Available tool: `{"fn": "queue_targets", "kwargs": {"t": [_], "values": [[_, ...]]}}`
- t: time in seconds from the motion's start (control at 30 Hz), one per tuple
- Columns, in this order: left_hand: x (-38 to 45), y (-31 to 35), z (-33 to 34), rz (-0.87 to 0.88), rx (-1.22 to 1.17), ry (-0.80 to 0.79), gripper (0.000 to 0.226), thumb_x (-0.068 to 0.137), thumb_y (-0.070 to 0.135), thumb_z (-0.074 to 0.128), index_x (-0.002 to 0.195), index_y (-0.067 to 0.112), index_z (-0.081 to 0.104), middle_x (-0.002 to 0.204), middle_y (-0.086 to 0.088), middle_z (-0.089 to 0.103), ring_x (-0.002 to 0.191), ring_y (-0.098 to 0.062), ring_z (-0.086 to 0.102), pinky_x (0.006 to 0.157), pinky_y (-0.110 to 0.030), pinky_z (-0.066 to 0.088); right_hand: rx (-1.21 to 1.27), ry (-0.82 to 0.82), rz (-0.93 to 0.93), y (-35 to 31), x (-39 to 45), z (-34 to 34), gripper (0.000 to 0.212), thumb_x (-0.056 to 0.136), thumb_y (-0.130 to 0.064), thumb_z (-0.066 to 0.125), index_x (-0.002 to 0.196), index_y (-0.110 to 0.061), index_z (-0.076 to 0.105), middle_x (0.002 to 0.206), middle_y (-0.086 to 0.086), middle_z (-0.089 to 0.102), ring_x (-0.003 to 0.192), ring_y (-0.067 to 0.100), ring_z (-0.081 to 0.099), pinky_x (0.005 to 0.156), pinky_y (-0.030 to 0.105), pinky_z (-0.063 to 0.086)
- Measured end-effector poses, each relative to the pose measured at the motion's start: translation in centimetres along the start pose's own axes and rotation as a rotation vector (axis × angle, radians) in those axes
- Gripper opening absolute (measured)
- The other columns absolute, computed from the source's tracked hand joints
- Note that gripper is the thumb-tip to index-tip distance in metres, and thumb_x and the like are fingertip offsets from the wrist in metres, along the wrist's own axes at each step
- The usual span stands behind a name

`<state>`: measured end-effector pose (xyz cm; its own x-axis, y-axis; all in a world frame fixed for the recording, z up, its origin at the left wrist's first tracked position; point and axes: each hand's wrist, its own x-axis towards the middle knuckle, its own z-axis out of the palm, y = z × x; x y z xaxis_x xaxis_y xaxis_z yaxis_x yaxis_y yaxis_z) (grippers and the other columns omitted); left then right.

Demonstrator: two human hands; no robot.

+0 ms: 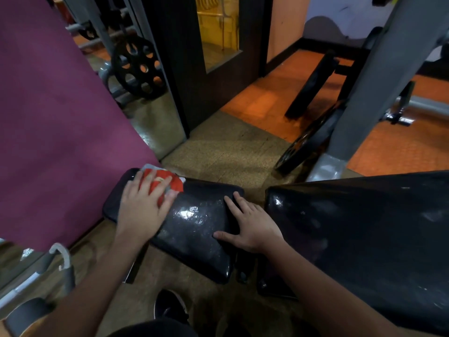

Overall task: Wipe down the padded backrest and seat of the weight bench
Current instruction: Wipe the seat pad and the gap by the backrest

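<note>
The black padded seat of the weight bench lies in the middle of the view, its surface shiny and wet-looking. The larger black backrest rises to the right, separated from the seat by a narrow gap. My left hand presses a red and white cloth flat onto the far left corner of the seat. My right hand rests palm down with fingers spread on the seat's right end, next to the gap, holding nothing.
A purple wall panel stands close on the left. A black weight plate sits on a rack behind it. Another plate leans on a grey frame post at right. A dark door is ahead. My shoe is below the seat.
</note>
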<state>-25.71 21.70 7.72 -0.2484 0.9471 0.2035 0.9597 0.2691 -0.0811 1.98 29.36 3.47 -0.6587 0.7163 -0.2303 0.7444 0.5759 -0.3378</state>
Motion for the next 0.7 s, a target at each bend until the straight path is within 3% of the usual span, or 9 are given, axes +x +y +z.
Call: {"fn": "queue_targets", "kwargs": {"t": [0.1, 0.2, 0.27, 0.3, 0.4, 0.47, 0.53, 0.6, 0.7], "values": [[-0.1, 5.8, 0.8, -0.185, -0.067, 0.098, 0.043, 0.098, 0.040, 0.042, 0.132, 0.024, 0.063, 0.146, -0.013, 0.051, 0.141, -0.038, 0.035, 0.114, -0.053, 0.028, -0.032, 0.056, 0.035, 0.3, -0.2, -0.4, 0.084, 0.094, -0.075, 0.033, 0.161, -0.029, 0.010, 0.169, 0.003, 0.013, 0.154, 0.023, 0.018, 0.125, 0.038, 0.016], [-3.1, 13.4, 1.6, -0.038, -0.176, 0.025, 0.044, 0.101, 0.036, 0.039, 0.141, 0.026, 0.052, 0.155, -0.009, 0.040, 0.148, -0.034, 0.024, 0.119, -0.048, 0.020, -0.136, 0.091, 0.063, 1.2, -1.6, -1.2, 0.068, 0.100, -0.047, 0.040, 0.159, -0.019, 0.023, 0.167, 0.007, 0.023, 0.155, 0.025, 0.016, 0.125, 0.037, 0.010], [-6.5, 17.9, 2.1, 0.081, -0.216, 0.003, 0.046, 0.098, 0.029, 0.048, 0.143, 0.021, 0.049, 0.155, -0.011, 0.040, 0.145, -0.034, 0.032, 0.117, -0.045, 0.027, -0.210, 0.103, 0.056, 2.1, -3.1, -2.1, 0.063, 0.100, -0.039, 0.038, 0.158, -0.017, 0.028, 0.167, 0.009, 0.023, 0.156, 0.026, 0.012, 0.125, 0.038, 0.006], [-8.2, 19.2, 2.8, 0.176, -0.249, 0.003, 0.047, 0.095, 0.022, 0.052, 0.142, 0.016, 0.050, 0.151, -0.013, 0.045, 0.140, -0.032, 0.041, 0.114, -0.043, 0.033, -0.223, 0.108, 0.056, 2.7, -4.0, -2.6, 0.061, 0.101, -0.040, 0.036, 0.158, -0.018, 0.030, 0.167, 0.008, 0.022, 0.156, 0.026, 0.011, 0.125, 0.038, 0.005], [-11.5, 19.7, 5.1, 0.412, -0.209, -0.250, 0.044, 0.091, 0.014, 0.041, 0.128, 0.013, 0.065, 0.127, -0.002, 0.065, 0.121, -0.017, 0.058, 0.108, -0.026, 0.035, -0.213, 0.142, 0.062, 4.8, -6.9, -4.5, 0.059, 0.103, -0.052, 0.029, 0.157, -0.027, 0.031, 0.168, 0.003, 0.018, 0.157, 0.022, 0.007, 0.126, 0.039, 0.002], [-11.4, 19.4, 6.0, 0.468, -0.055, -0.305, 0.044, 0.090, 0.009, 0.037, 0.125, 0.006, 0.064, 0.119, -0.010, 0.063, 0.116, -0.025, 0.056, 0.108, -0.032, 0.034, -0.222, 0.156, 0.056, 5.7, -8.6, -5.2, 0.061, 0.101, -0.057, 0.027, 0.156, -0.030, 0.032, 0.168, 0.003, 0.018, 0.157, 0.022, 0.008, 0.127, 0.041, 0.004], [-11.0, 19.5, 6.6, 0.552, 0.100, -0.367, 0.044, 0.096, 0.007, 0.039, 0.137, -0.004, 0.047, 0.130, -0.020, 0.051, 0.125, -0.033, 0.044, 0.113, -0.040, 0.028, -0.223, 0.169, 0.057, 5.8, -9.3, -5.3, 0.062, 0.101, -0.057, 0.027, 0.156, -0.029, 0.034, 0.167, 0.005, 0.021, 0.156, 0.023, 0.010, 0.127, 0.042, 0.005], [-10.6, 19.3, 6.5, 0.581, 0.162, -0.324, 0.047, 0.096, 0.007, 0.039, 0.141, -0.006, 0.040, 0.135, -0.021, 0.046, 0.129, -0.034, 0.039, 0.116, -0.042, 0.026, -0.223, 0.176, 0.056, 5.6, -9.2, -5.2, 0.060, 0.102, -0.055, 0.028, 0.156, -0.028, 0.033, 0.167, 0.007, 0.020, 0.156, 0.025, 0.010, 0.126, 0.042, 0.004], [-10.7, 19.7, 5.6, 0.580, 0.165, -0.281, 0.048, 0.088, 0.004, 0.033, 0.130, -0.002, 0.057, 0.122, -0.020, 0.057, 0.111, -0.035, 0.047, 0.104, -0.042, 0.044, -0.229, 0.177, 0.061, 5.2, -9.0, -5.0, 0.058, 0.103, -0.052, 0.028, 0.155, -0.029, 0.036, 0.167, 0.008, 0.021, 0.156, 0.026, 0.011, 0.126, 0.044, 0.005]]}}
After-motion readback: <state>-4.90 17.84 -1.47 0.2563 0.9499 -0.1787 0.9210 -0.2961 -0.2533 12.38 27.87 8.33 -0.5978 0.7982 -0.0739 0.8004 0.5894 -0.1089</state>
